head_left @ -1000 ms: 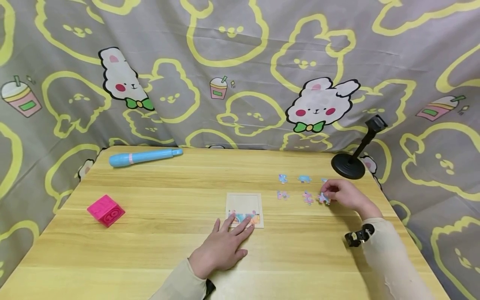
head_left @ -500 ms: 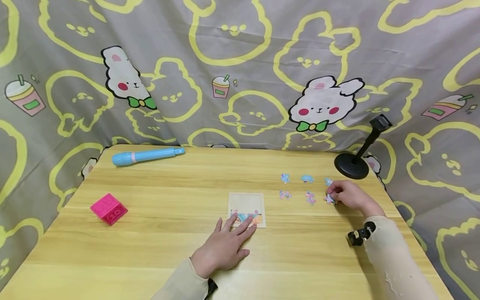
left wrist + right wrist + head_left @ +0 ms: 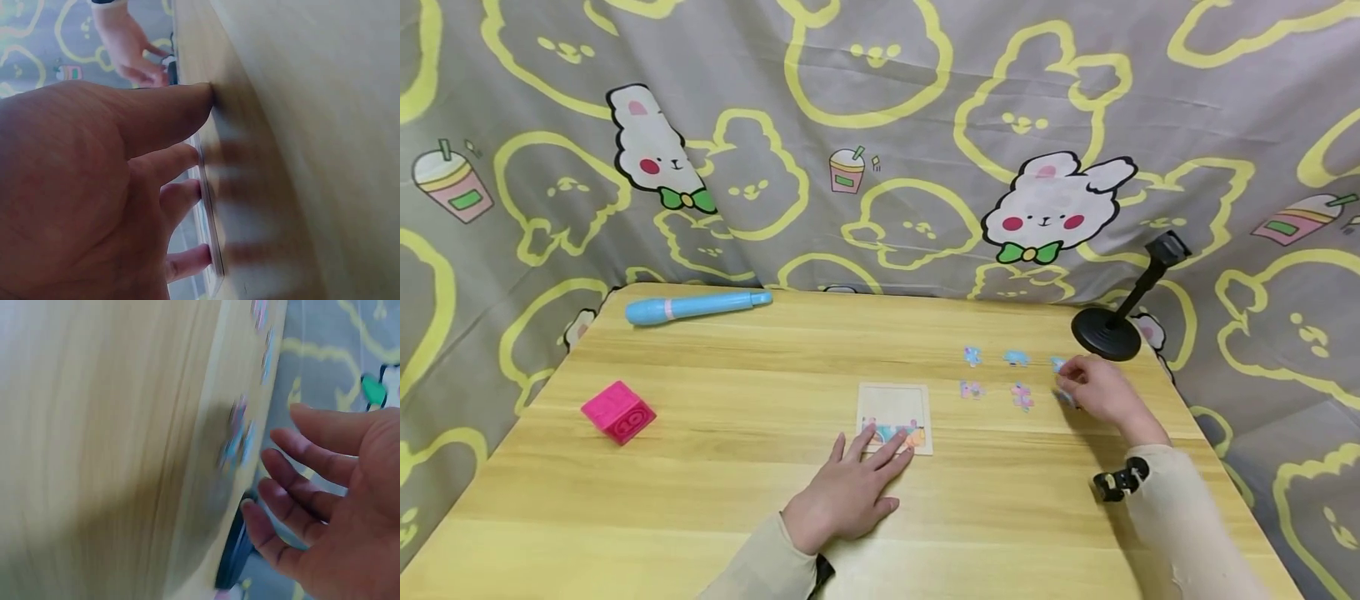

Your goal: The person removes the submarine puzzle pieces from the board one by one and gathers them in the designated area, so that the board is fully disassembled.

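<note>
My left hand (image 3: 842, 496) lies with its fingers spread over the lower part of a small wooden puzzle tray (image 3: 891, 397). In the left wrist view, the fingertips (image 3: 199, 255) press on the tray's edge. Joined colourful pieces fill the tray's lower strip, partly hidden by the fingers. My right hand (image 3: 1101, 390) hovers above a loose puzzle piece (image 3: 1066, 400) at the right, its fingers loosely bent. Nothing sits between thumb and fingers in the right wrist view, where that puzzle piece (image 3: 236, 425) lies on the table below the hand.
Other loose puzzle pieces, such as a pink one (image 3: 1022, 396) and a blue one (image 3: 1017, 357), lie in two rows right of the tray. A black stand (image 3: 1107, 333) is at the back right. A blue microphone-shaped toy (image 3: 696, 307) and a pink cube (image 3: 618, 412) are on the left.
My right hand has let go of the puzzle piece at the right and risen slightly off it. The left hand stays on the tray. The head view has shifted a little.
</note>
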`<state>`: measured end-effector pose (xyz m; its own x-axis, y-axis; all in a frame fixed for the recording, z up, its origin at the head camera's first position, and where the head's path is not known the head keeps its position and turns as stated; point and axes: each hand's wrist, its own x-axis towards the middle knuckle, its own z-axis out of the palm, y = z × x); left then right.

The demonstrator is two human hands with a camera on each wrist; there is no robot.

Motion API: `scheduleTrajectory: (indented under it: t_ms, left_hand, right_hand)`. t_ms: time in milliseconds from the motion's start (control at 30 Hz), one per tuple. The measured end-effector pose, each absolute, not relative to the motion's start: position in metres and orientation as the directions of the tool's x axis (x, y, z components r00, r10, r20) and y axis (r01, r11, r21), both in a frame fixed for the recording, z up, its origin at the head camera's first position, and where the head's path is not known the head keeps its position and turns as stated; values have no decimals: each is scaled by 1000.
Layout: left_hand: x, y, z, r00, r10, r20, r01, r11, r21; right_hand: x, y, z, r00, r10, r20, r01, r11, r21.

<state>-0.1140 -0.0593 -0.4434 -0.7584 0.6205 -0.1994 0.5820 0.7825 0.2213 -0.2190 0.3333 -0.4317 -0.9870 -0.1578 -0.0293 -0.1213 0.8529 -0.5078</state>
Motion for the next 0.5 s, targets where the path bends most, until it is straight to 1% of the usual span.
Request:
scheduleTrajectory:
  t_ms: [67,167,400,500]
  left_hand:
    - [-114,-59,-443,-756,623,-197,585,780,221]
    - [-115,-59,-442,-758,620,-201,581,783,222]
    - [-115,-59,-439,-757,627,-185,584,776,237]
    - [-115,-59,-439,-758,626,-183,585,776,235]
  right_hand:
    - [-217,318,-428,-984,-175,18,-160,846,-508]
    - [-215,288,-423,-967,-247,62,-243,818,-522]
    - [-207,220,-421,-910,-411,55,-372,751,-546]
    - [-203,196,-421,-867,-496,42,-425,692,-584]
